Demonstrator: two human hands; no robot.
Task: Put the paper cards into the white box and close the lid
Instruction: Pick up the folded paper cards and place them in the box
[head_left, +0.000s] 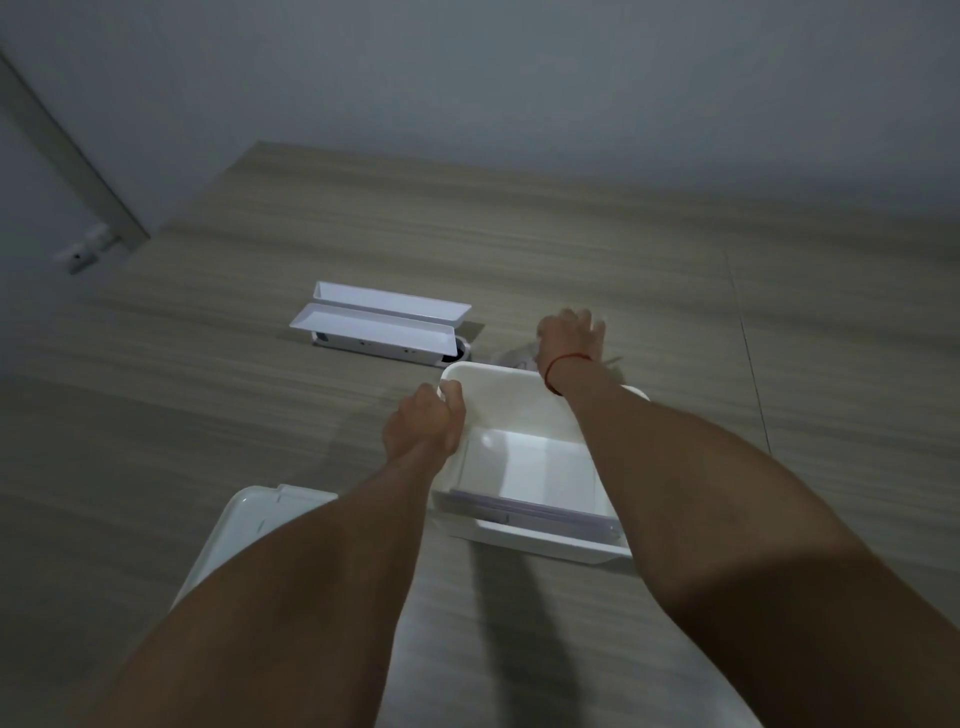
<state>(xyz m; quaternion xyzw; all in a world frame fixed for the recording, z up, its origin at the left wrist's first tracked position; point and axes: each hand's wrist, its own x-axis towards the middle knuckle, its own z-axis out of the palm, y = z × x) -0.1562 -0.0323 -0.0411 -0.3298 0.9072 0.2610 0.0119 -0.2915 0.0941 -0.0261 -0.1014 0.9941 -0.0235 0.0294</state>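
The white box (498, 384) stands open on the wooden table, a little right of centre. Thin pale paper cards (535, 512) lean against its near inside wall. My left hand (423, 426) grips the box's far-left rim corner. My right hand (571, 338) reaches past the far rim, fingers down on the table behind the box. Something pale and blurred (511, 358) lies beside it there; I cannot tell whether the hand grips it. The white lid (249, 514) lies flat at the lower left, partly under my left forearm.
A white power-strip box (384, 327) with two raised flaps sits on the table to the far left of the box. The table ends at a grey wall (519, 78) behind. A table seam (748, 353) runs along the right.
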